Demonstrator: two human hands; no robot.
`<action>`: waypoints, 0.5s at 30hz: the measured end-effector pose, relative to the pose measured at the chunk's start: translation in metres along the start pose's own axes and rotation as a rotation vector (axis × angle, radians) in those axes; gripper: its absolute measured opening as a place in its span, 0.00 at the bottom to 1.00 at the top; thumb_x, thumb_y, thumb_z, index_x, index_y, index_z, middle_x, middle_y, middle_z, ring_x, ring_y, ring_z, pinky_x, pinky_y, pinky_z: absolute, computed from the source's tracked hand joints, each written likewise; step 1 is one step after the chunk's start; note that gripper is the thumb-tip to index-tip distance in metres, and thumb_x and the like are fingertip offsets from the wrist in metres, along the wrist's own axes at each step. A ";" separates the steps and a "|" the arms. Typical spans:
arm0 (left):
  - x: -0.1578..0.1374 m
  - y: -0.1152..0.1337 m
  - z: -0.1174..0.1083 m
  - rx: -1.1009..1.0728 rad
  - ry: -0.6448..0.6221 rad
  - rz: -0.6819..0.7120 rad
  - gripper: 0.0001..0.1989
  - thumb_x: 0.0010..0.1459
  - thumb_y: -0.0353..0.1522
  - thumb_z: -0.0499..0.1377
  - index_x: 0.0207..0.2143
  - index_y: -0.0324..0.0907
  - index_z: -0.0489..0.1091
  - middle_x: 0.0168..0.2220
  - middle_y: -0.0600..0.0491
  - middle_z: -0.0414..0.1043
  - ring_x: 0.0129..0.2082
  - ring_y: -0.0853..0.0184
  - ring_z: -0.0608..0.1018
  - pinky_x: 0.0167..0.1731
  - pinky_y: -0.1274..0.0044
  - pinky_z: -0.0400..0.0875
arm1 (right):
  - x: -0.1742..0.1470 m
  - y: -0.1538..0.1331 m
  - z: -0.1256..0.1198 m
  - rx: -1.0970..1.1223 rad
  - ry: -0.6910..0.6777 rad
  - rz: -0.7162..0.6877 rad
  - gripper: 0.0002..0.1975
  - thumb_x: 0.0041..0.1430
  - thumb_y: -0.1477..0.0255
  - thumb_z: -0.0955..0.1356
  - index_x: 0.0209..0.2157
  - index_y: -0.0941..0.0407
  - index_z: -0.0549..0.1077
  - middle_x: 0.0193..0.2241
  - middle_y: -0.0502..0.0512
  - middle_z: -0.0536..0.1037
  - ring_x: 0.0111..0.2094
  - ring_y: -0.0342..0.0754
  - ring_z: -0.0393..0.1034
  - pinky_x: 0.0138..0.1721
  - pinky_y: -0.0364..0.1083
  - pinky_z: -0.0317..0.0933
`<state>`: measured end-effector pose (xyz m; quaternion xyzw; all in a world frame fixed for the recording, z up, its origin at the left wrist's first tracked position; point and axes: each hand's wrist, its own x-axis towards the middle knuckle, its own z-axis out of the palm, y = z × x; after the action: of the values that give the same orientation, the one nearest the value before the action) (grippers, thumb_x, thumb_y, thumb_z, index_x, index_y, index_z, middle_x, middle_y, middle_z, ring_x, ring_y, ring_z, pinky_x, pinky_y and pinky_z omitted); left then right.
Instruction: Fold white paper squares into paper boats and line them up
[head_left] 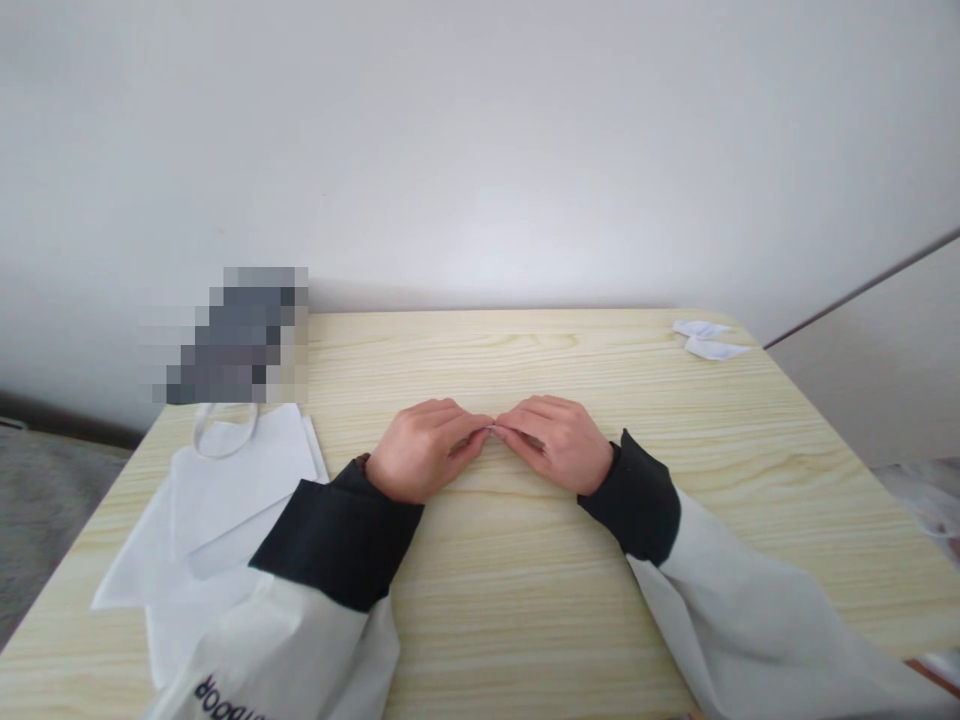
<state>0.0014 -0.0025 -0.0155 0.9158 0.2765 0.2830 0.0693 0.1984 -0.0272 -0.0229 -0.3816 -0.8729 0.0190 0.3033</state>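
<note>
Above the middle of the wooden table, my left hand (424,450) and my right hand (559,440) meet fingertip to fingertip. Both are closed in a pinch. Between the fingertips shows a thin white sliver that looks like the edge of a small folded piece of paper (492,427); the fingers hide most of it. Two narrow folded white papers (716,349) with pointed ends lie at the far right corner, apart from my hands.
Loose white sheets (240,475) overlap on the left of the table (517,620), partly under my left sleeve. A white loop (199,440) rests on top of them. Behind is a dark, pixelated object (232,340). A white wall (480,150) borders the table's far edge.
</note>
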 end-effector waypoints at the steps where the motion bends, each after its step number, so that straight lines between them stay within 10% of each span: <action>1: 0.000 0.000 0.000 0.008 -0.003 -0.017 0.09 0.58 0.30 0.53 0.36 0.39 0.73 0.27 0.52 0.75 0.27 0.70 0.75 0.30 0.79 0.68 | 0.000 0.001 0.000 0.004 -0.005 0.000 0.11 0.62 0.70 0.61 0.33 0.58 0.74 0.28 0.54 0.77 0.30 0.45 0.70 0.35 0.44 0.62; 15: -0.004 -0.007 -0.007 0.043 0.016 -0.199 0.12 0.54 0.27 0.53 0.36 0.40 0.75 0.24 0.55 0.74 0.20 0.73 0.73 0.26 0.82 0.67 | 0.000 0.021 -0.007 0.100 0.049 0.051 0.09 0.62 0.71 0.62 0.33 0.57 0.73 0.29 0.54 0.77 0.30 0.44 0.69 0.35 0.43 0.63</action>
<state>-0.0089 0.0009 -0.0136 0.8829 0.3725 0.2759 0.0750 0.2161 -0.0142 -0.0225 -0.3884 -0.8532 0.0611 0.3428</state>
